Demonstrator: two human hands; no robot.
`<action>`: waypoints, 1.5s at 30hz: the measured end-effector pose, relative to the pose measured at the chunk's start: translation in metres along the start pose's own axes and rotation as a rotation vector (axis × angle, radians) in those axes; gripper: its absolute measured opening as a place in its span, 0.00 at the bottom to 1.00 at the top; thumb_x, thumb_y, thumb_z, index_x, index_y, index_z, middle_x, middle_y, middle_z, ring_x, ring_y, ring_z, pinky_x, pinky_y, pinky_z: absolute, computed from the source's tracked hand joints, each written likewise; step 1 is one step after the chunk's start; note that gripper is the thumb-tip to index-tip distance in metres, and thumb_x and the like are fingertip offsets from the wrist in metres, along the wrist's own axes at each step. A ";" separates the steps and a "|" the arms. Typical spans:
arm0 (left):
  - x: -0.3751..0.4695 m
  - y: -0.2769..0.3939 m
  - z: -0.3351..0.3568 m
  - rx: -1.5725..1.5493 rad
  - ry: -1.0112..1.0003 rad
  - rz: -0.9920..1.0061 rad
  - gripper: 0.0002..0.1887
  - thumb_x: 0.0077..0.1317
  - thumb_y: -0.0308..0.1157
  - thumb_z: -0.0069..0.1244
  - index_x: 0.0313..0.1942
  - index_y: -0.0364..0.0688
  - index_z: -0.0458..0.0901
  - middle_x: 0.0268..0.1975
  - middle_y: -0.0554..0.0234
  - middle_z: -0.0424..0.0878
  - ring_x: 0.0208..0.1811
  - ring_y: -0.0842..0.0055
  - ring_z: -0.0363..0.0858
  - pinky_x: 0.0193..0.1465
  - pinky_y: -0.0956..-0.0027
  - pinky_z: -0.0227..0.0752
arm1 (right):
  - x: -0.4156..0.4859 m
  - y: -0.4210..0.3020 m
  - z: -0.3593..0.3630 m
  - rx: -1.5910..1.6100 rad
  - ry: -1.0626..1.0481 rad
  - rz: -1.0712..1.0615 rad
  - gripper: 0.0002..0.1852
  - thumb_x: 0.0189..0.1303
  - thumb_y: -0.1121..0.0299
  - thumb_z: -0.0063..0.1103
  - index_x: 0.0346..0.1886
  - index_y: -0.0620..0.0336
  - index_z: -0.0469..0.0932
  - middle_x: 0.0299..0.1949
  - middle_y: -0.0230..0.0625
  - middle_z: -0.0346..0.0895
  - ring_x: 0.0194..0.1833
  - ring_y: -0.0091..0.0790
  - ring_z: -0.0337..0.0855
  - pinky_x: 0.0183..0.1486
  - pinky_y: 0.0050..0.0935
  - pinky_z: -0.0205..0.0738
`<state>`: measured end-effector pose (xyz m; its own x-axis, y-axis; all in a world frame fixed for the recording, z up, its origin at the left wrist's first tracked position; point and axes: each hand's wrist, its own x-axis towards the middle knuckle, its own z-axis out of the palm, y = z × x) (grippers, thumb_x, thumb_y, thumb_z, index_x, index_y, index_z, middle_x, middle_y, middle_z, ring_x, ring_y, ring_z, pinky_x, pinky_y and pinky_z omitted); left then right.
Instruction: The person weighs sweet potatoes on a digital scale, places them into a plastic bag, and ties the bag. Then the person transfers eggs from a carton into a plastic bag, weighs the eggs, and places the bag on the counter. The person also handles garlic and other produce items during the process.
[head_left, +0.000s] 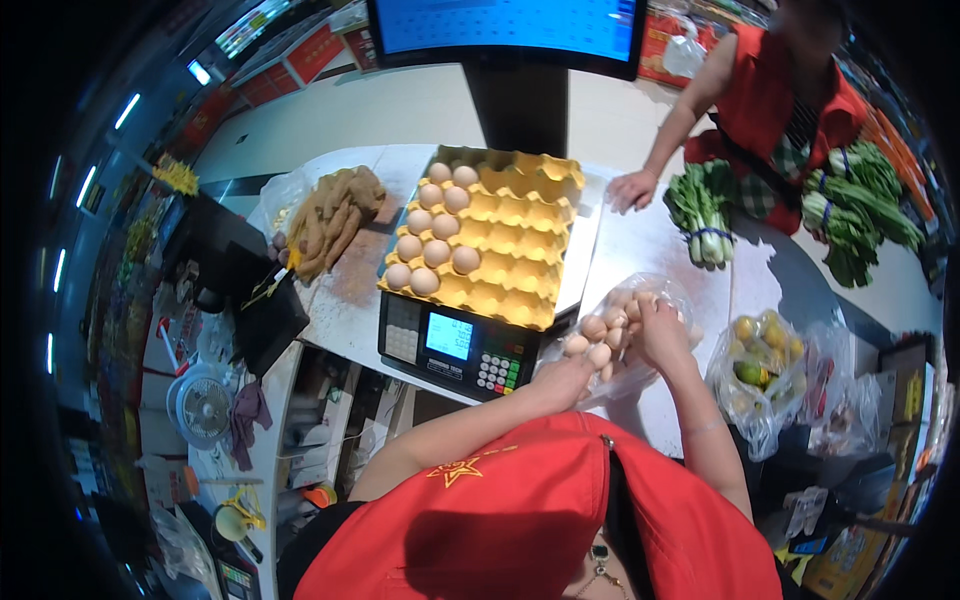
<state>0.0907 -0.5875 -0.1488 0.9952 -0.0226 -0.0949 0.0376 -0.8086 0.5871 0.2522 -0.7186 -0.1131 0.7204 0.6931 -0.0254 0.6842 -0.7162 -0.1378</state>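
Several brown eggs (594, 326) lie in an open clear plastic bag (637, 379) on the white counter. My left hand (566, 379) is at the near left side of the bag, by the lowest eggs; whether its fingers grip the film or an egg is hidden. Over the bag's right side, my right hand (660, 330) has its fingertips on an egg at the top of the pile; its grip is partly hidden. To the left, a yellow egg tray (517, 247) rests on a digital scale (450, 367), with eggs in its left columns and bare cups on its right.
Sweet potatoes (337, 217) lie left of the scale. A monitor (510, 30) stands beyond the counter. Leafy greens (705, 217) lie at the right, near the hand (634, 190) of another person in a red vest. A bag of yellow and green fruit (757, 367) sits at the right edge.
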 end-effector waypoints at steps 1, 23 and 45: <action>-0.011 0.006 -0.015 -0.074 0.033 0.076 0.13 0.58 0.35 0.54 0.42 0.39 0.78 0.41 0.49 0.80 0.40 0.55 0.81 0.40 0.53 0.74 | 0.002 -0.008 -0.018 0.174 0.017 -0.090 0.18 0.57 0.64 0.59 0.48 0.62 0.74 0.41 0.45 0.77 0.39 0.47 0.79 0.45 0.39 0.74; -0.061 -0.085 -0.191 0.346 0.572 -0.851 0.42 0.44 0.50 0.68 0.52 0.38 0.64 0.46 0.41 0.74 0.49 0.50 0.75 0.54 0.46 0.62 | 0.184 -0.201 -0.071 1.876 -0.305 0.000 0.13 0.52 0.70 0.63 0.41 0.61 0.77 0.33 0.35 0.79 0.30 0.28 0.80 0.31 0.26 0.76; -0.074 -0.109 -0.170 0.113 0.874 -0.524 0.27 0.46 0.32 0.66 0.47 0.38 0.75 0.49 0.45 0.65 0.48 0.55 0.71 0.54 0.58 0.68 | 0.131 -0.118 -0.106 1.843 -0.382 -0.231 0.14 0.61 0.63 0.61 0.35 0.67 0.77 0.21 0.33 0.74 0.18 0.23 0.70 0.21 0.22 0.65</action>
<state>0.0277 -0.3974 -0.0689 0.5757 0.7489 0.3282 0.5227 -0.6458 0.5566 0.2772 -0.5519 0.0045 0.4082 0.9129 -0.0059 -0.3932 0.1700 -0.9036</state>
